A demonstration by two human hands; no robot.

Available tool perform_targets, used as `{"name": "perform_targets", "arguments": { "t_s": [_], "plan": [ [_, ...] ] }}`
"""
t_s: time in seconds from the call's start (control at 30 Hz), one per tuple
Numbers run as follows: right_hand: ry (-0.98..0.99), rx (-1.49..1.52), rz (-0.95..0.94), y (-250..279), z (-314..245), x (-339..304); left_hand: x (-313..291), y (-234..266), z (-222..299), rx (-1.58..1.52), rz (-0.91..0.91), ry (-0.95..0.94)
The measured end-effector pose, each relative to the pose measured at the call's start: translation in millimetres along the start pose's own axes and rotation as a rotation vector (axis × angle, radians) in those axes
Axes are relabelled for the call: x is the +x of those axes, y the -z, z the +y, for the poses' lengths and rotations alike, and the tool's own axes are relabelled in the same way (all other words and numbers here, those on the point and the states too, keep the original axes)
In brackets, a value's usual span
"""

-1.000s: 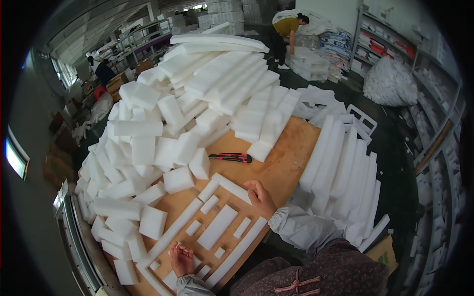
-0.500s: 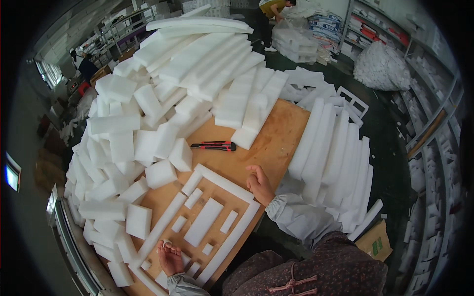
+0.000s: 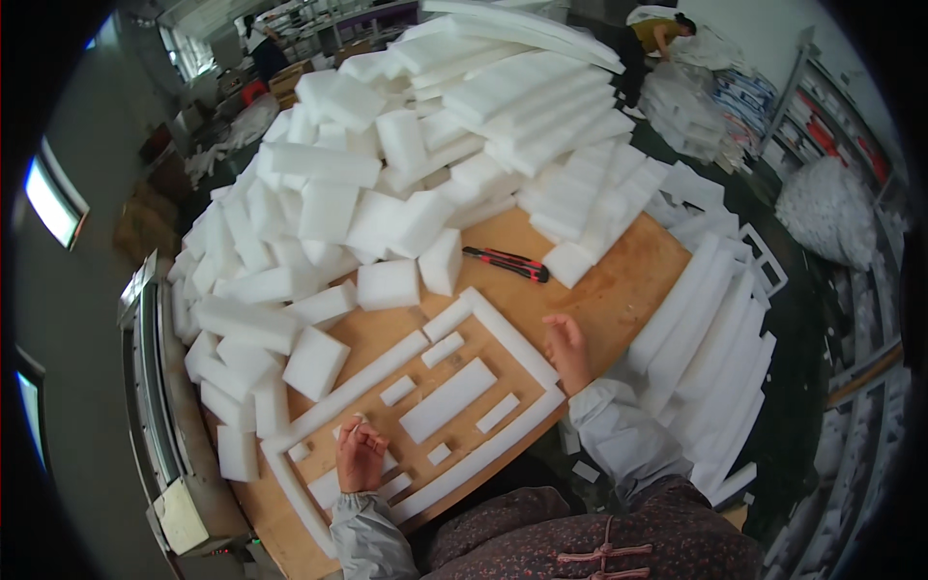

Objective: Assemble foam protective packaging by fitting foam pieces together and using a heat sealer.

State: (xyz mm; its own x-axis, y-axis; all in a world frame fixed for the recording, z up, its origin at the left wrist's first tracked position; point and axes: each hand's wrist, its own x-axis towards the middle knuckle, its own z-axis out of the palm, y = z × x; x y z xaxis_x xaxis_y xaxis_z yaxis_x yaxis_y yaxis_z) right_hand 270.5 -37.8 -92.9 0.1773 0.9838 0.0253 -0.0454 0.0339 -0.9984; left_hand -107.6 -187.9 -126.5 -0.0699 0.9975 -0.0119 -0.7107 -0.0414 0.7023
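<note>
White foam strips form a long frame [image 3: 503,338] on the brown tabletop. Inside it lie a wide foam block [image 3: 448,400] and several small foam pieces [image 3: 498,413]. Over the frame's left part is my left hand [image 3: 361,458], palm up and fingers curled together; a small whitish bit shows at the fingertips, too small to name. Just beyond the frame's right corner hovers my right hand [image 3: 568,353], fingers loosely bent and apart, with nothing visible in it. A red and black utility knife [image 3: 507,263] rests on the wood beyond the frame, touched by neither hand.
A large heap of white foam blocks [image 3: 329,208] covers the table's far and left side. Long foam strips [image 3: 691,329] stand stacked off the right edge. Metal shelving [image 3: 822,106] lines the right. A co-worker [image 3: 657,41] bends over plastic-wrapped goods at the back.
The view has swung left, so the table and heap sit further right in it. Both hands stay near the frame; the right hand's fingers have shifted slightly. The foam layout looks the same.
</note>
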Motion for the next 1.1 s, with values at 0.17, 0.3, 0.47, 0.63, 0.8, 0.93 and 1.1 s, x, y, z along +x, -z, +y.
{"name": "perform_targets", "arguments": {
  "t_s": [0.17, 0.3, 0.47, 0.63, 0.8, 0.93, 1.1],
  "plan": [
    [-0.002, 0.075, 0.044, 9.8, -23.8, 23.3, -14.1, -27.4, 6.4, -0.062, 0.006, 0.03],
    [-0.103, 0.052, -0.062, -8.5, -26.4, 14.3, -36.9, -16.1, 18.2, -0.013, -0.023, 0.049],
    [-0.1, 0.039, -0.156, -36.5, -21.5, 11.9, -63.3, -4.4, 36.3, 0.053, 0.044, -0.021],
    [-0.077, -0.016, -0.192, -56.4, -30.6, 22.3, -90.2, 21.5, 59.5, 0.109, 0.195, -0.119],
    [-0.032, -0.101, -0.31, -77.7, -40.5, 40.7, -101.8, 30.6, 66.6, 0.154, 0.356, -0.12],
    [0.054, -0.107, -0.364, -108.6, -52.4, 62.9, -104.4, 36.4, 64.5, 0.11, 0.4, -0.129],
    [0.441, -0.288, -0.433, -157.7, -76.4, 101.5, -104.8, 49.4, 62.3, -0.043, 0.396, -0.132]
  ]
}}
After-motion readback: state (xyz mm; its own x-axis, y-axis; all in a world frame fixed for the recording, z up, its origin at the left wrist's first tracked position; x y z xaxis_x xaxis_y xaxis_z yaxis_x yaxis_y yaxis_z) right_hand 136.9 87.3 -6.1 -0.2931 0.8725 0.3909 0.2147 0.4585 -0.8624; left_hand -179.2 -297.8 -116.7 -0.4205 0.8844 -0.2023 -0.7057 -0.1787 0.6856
